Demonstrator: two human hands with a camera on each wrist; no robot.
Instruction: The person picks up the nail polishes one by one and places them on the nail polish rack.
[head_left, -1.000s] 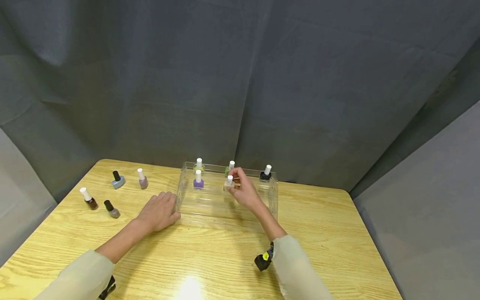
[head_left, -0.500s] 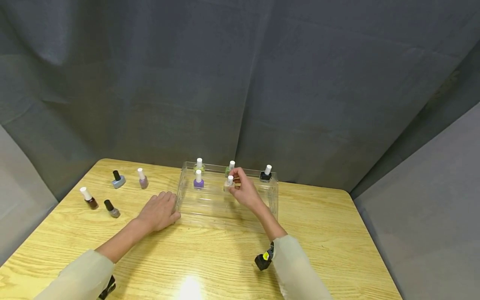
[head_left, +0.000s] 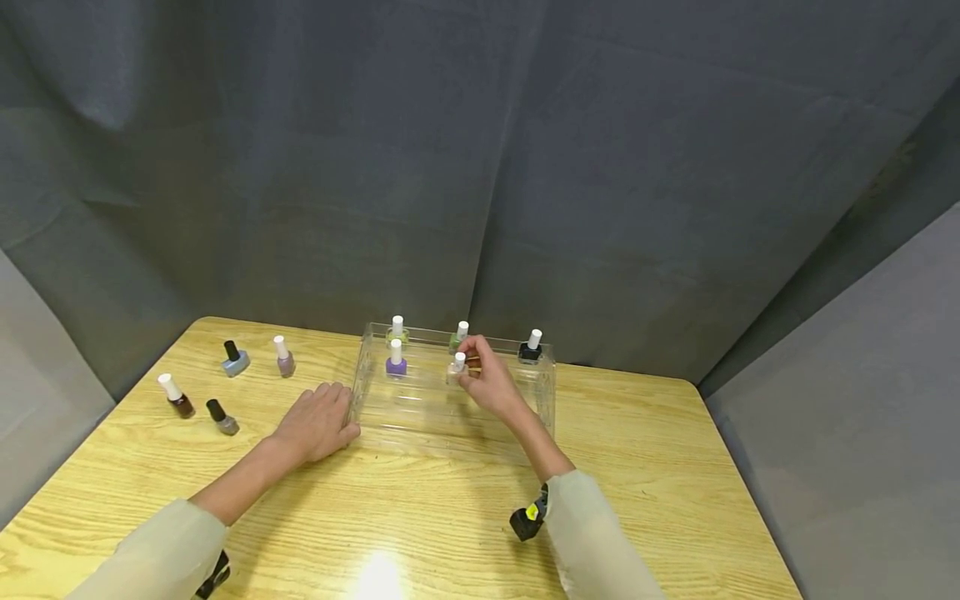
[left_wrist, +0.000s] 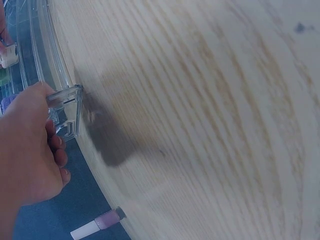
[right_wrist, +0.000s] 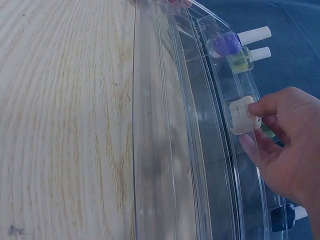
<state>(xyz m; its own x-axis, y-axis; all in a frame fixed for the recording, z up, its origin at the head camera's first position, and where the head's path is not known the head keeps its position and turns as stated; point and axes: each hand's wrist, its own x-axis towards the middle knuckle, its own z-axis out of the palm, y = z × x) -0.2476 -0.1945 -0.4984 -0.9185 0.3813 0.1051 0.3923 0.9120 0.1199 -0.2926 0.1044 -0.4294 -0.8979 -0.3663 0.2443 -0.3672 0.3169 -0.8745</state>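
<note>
A clear stepped acrylic rack (head_left: 442, 421) stands near the table's back edge. My right hand (head_left: 491, 383) pinches a pale cream nail polish bottle (right_wrist: 241, 116) with a white cap, upright on the rack's second tier from the back. Left of it on that tier is a purple nail polish bottle (head_left: 396, 365). Behind them, on the top tier, stand a yellow-green bottle (head_left: 397, 333), a green bottle (head_left: 456, 340) partly hidden by my fingers, and a black bottle (head_left: 530, 352). My left hand (head_left: 313, 423) rests at the rack's left end, fingers against its side panel (left_wrist: 65, 95).
On the table's left side stand a light blue bottle (head_left: 236, 364), a mauve bottle (head_left: 286, 364), a dark red bottle (head_left: 182, 406) and a grey bottle (head_left: 227, 424). A dark curtain (head_left: 375, 167) hangs right behind the table (head_left: 637, 475).
</note>
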